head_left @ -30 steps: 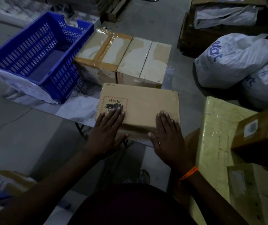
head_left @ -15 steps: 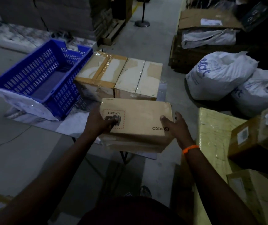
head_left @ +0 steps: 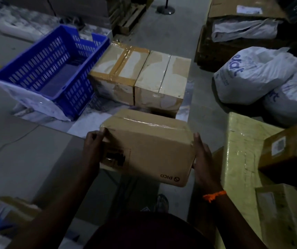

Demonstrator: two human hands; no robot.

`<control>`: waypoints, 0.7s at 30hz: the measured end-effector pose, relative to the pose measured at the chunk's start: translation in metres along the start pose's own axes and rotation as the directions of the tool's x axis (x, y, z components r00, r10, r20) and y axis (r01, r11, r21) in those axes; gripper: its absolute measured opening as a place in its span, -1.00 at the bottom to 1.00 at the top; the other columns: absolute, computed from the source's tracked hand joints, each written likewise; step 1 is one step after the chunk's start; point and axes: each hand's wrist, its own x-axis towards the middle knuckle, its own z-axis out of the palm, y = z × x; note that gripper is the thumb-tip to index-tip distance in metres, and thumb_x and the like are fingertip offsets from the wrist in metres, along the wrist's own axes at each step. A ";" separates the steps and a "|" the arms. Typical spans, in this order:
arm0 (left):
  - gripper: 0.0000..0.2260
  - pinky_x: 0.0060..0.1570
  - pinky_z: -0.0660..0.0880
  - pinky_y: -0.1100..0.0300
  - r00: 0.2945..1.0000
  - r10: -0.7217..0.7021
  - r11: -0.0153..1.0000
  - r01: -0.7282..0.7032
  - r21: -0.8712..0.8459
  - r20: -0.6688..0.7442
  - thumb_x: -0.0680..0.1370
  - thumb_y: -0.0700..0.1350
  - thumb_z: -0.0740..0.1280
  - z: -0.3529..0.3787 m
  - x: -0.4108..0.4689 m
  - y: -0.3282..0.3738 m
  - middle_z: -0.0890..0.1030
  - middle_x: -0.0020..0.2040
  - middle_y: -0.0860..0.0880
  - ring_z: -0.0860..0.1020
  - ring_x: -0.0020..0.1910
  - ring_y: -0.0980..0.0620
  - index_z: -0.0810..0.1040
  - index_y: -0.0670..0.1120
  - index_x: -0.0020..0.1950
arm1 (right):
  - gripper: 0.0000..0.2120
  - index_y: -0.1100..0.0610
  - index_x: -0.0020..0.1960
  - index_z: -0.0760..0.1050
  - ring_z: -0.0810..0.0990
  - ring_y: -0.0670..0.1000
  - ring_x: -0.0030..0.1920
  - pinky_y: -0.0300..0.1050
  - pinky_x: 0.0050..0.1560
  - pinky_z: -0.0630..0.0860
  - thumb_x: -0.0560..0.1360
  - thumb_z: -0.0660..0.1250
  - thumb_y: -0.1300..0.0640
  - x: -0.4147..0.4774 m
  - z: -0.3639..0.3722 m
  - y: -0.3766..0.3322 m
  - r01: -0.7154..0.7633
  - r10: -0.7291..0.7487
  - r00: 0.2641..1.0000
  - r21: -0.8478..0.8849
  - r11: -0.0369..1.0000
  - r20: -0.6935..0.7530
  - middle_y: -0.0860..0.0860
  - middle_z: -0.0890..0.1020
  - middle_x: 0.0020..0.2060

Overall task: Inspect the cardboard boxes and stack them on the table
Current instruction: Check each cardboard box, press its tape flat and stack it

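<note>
A PICO box (head_left: 147, 150) is gripped at its ends by the left hand (head_left: 92, 150) and right hand (head_left: 202, 159), tilted up off the table (head_left: 83, 124), apparently under inspection. Beyond it, two taped boxes (head_left: 138, 78) are set side by side, touching, unstacked; stacking appears barely begun.

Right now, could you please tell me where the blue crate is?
In the head view, the blue crate sits empty at upper left on the table, beside the left of two taped boxes.
</note>
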 end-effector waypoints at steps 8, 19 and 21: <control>-0.29 0.35 0.42 -0.28 1.000 -0.006 0.992 0.004 -0.127 -0.019 0.46 0.46 0.29 -0.009 0.012 -0.024 0.56 0.36 -0.10 0.51 0.33 -0.17 0.51 -0.04 0.39 | -0.61 0.05 0.35 0.61 0.70 0.15 0.01 0.09 0.05 0.59 0.52 0.42 0.12 0.005 -0.009 0.017 0.093 -0.092 0.982 0.004 0.996 0.168 0.13 0.75 0.02; -0.28 0.13 0.49 0.09 0.988 -0.009 0.951 -0.040 0.306 0.157 0.46 -0.01 0.44 0.005 -0.011 -0.049 0.40 0.46 -0.06 0.44 0.38 -0.05 0.23 -0.03 0.56 | -0.44 0.02 0.51 0.41 0.55 0.05 0.33 -0.19 0.24 0.51 0.54 0.42 0.16 0.020 -0.017 0.064 0.176 -0.148 0.984 -0.465 0.868 0.098 0.07 0.52 0.39; -0.27 0.38 0.37 -0.02 0.973 0.163 0.813 -0.228 0.536 0.167 0.54 -0.18 0.41 0.016 -0.006 -0.034 0.24 0.58 -0.08 0.28 0.49 -0.04 0.13 -0.05 0.63 | -0.29 0.22 0.61 0.25 0.34 0.15 0.51 -0.05 0.49 0.30 0.54 0.44 0.16 0.027 -0.002 0.060 0.362 -0.380 0.915 -0.695 0.622 0.136 0.17 0.35 0.52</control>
